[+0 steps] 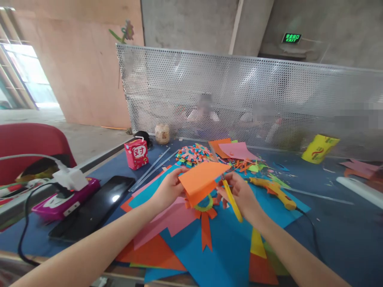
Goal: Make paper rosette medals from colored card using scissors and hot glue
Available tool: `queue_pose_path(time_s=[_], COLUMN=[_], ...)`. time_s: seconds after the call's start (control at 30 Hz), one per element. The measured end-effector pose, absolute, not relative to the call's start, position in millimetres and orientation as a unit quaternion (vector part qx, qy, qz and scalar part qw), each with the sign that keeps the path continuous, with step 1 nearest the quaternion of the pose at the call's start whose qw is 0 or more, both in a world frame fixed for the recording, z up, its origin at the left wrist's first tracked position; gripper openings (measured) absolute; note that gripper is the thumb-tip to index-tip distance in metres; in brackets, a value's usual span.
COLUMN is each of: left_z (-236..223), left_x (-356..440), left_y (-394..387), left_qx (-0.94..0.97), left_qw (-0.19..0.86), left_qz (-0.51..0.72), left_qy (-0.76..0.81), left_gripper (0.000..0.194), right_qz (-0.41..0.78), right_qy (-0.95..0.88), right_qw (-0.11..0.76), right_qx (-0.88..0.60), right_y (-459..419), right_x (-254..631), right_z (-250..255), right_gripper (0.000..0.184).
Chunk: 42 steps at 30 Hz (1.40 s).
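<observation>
Orange paper (pixel 203 177) in midair above the counter (pixel 347 235): pinching it at its left edge with the left hand (pixel 169 189), while curling the right hand (pixel 241 195) around yellow scissors (pixel 231 200) and holding the blades at the right edge. Seeing too little of the blades to tell whether biting in or merely touching. Apparently cutting, or just lining up a cut; calling for steadying the edge, feeding it squarely to the blades and steering clear of the fingers. Looking bright, matte and crisp, tilting toward the near side and bending in front into a darker flap. Hanging just over a rosette (pixel 206 233), partly hiding its yellow-green ring. Working above blue sheets (pixel 215 265), near a glue gun (pixel 273 191) on the right.
</observation>
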<state>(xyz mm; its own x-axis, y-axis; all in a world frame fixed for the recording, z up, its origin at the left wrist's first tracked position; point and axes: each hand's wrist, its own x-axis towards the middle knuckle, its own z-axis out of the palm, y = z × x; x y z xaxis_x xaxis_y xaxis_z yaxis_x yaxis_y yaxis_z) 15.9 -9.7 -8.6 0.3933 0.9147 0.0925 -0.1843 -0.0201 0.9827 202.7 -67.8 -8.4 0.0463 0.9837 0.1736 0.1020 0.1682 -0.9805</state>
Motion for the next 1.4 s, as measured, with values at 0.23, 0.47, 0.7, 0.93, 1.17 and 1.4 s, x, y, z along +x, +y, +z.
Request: queue_pose_path(time_s=[0.23,0.47,0.7,0.93,1.17,1.4], left_z=[-7,-6,1,-6,-6,-7], left_x=[10,12,-4,-4,-3,-2], left_y=[-3,-4,17,20,17,17], left_qx=[0.405,0.420,0.508,0.557,0.603,0.621], left_qw=[0.708,0.715,0.487,0.448,0.427,0.403], left_qz=[0.461,0.449,0.596,0.582,0.559,0.549], left_qy=[0.350,0.332,0.385,0.388,0.376,0.388], left_gripper=[0.016,0.016,0.028,0.031,0.032,0.033], right_qz=[0.411,0.330,0.303,0.307,0.320,0.308], right_qy=[-0.555,-0.595,-0.624,-0.643,-0.643,-0.646], right_qw=[0.522,0.468,0.376,0.317,0.300,0.317], right_qx=[-0.501,-0.564,-0.615,-0.626,-0.628,-0.622], right_y=[-76,-77,-79,-81,-84,-84], right_x=[201,209,213,210,208,208], right_z=[-2,-3,-3,-3,1,-2], right_gripper=[0.030,0.026,0.027,0.026,0.024,0.027])
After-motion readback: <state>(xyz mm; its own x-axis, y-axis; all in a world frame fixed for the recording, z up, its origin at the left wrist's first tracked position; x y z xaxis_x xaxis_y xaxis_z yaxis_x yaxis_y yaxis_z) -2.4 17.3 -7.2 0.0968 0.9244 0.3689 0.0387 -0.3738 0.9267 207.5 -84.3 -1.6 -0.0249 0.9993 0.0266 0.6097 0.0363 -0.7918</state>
